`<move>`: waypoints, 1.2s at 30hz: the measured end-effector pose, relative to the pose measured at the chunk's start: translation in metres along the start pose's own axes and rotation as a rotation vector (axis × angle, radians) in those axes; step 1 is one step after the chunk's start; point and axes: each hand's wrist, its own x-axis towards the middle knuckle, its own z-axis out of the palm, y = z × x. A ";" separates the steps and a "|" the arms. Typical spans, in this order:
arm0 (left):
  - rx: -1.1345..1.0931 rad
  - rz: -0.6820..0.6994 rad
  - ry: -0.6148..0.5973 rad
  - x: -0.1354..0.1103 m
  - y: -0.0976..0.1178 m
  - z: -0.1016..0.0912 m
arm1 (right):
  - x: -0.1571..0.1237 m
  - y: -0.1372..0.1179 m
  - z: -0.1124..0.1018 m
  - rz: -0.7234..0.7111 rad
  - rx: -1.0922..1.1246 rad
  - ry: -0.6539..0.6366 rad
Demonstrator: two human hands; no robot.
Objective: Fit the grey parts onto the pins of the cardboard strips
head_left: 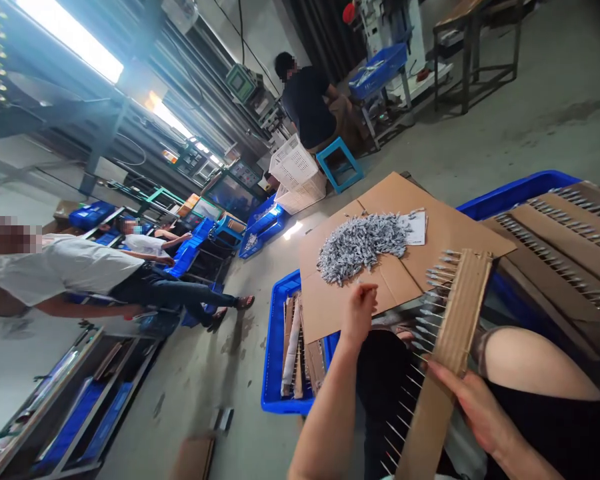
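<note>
My right hand [475, 400] grips a long cardboard strip [453, 320] that slants over my lap. Thin pins stick out along its left edge; those on the upper part carry small grey pieces, while the lower ones look bare. Close to the near edge of a flat cardboard sheet [325, 307], my left hand [360, 313] has its fingers curled together. Whether anything small is between them I cannot make out. A heap of small grey pieces [360, 247] lies on the sheet just beyond that hand, with a white paper [416, 228] at its right side.
A blue crate [275, 353] at left below the sheet holds cardboard strips with pins. To the right, another blue crate [520, 187] bears strips lined with grey pieces. Several people are around: one sits by a machine, another stands at left. White baskets [295, 167] stand beyond.
</note>
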 end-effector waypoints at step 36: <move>-0.872 -0.575 -0.214 -0.092 -0.030 0.038 | 0.001 0.000 0.006 -0.044 0.040 0.116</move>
